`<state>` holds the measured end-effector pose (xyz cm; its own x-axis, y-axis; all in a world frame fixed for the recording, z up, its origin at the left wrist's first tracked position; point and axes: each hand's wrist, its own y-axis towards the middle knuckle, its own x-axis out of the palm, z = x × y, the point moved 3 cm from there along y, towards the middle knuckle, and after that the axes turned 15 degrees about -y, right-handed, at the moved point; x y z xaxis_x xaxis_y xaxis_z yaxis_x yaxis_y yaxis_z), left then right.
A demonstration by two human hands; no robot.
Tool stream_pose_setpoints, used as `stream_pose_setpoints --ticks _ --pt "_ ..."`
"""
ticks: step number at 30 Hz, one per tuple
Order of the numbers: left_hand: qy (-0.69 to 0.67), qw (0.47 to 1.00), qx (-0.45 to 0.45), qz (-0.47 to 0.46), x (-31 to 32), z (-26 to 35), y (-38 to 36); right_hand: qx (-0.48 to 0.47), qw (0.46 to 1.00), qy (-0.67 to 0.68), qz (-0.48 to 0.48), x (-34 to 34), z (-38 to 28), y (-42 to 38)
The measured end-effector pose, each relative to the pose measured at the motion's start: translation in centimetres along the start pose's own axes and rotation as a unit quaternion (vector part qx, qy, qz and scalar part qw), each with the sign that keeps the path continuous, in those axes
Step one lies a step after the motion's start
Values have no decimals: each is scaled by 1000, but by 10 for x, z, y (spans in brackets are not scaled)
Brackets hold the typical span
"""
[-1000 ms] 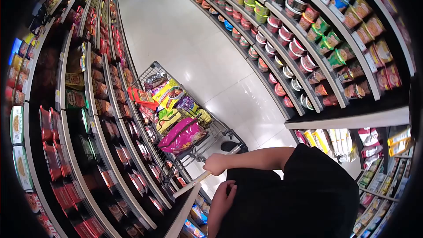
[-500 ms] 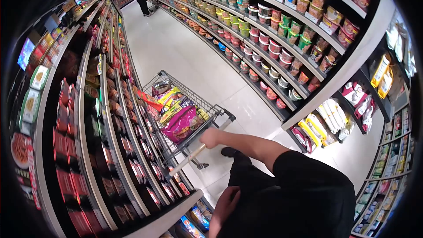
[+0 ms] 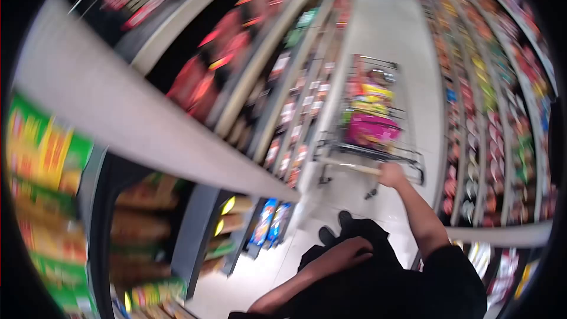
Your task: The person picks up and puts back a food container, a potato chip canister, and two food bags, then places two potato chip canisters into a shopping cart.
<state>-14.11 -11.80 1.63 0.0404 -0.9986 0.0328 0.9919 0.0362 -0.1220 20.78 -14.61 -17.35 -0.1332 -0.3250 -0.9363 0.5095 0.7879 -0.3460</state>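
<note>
Shelves [image 3: 139, 115] line both sides of the cart [image 3: 375, 154], with pale floor [image 3: 387, 26] ahead of it. Steering the cart looks like the step now, and the next move seems to need a firm grip. The right hand [image 3: 390, 175] is closed on the cart's handle [image 3: 355, 166]. The left hand [image 3: 353, 252] is behind the cart, not touching it; I cannot tell if it is open. A pink bag [image 3: 373, 130] lies in the cart, near the handle.
</note>
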Motion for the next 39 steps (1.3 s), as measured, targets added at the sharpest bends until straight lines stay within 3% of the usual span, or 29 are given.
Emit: stream_pose_setpoints --ticks 1,2,5,8,14,17,19,23,30,32,37,39 --pt "-2 999 31 -15 -2 2 -5 12 1000 15 20 -12 -11 -11" --pt "-2 999 23 28 -10 8 -9 14 998 32 44 -19 -20 -19" --pt "-21 999 -14 41 -16 16 -13 9 998 31 48 -23 -45 -26" --pt "7 997 -12 74 -16 9 -9 16 999 38 33 -27 -54 -36" --pt "-47 984 -92 148 -19 -4 -3 22 998 53 -1 -29 -63 -41" --pt "21 989 -125 76 -9 -14 6 11 998 64 28 -8 -52 -38" --pt "12 990 -114 82 -4 -19 7 5 997 76 26 -19 -55 -42" --pt "5 979 -191 64 -2 -24 8 -2 997 68 27 -18 -54 -41" --pt "36 973 -208 90 -2 -21 4 -6 998 56 30 -16 -51 -38" --pt "55 954 -289 64 -5 -13 -3 -2 999 44 31 -12 -50 -39" --pt "100 963 -200 152 -3 -27 -46 0 995 24 94 -10 -48 -43" --pt "60 952 -240 183 -12 -13 -69 -59 988 20 139 -27 -55 -51"
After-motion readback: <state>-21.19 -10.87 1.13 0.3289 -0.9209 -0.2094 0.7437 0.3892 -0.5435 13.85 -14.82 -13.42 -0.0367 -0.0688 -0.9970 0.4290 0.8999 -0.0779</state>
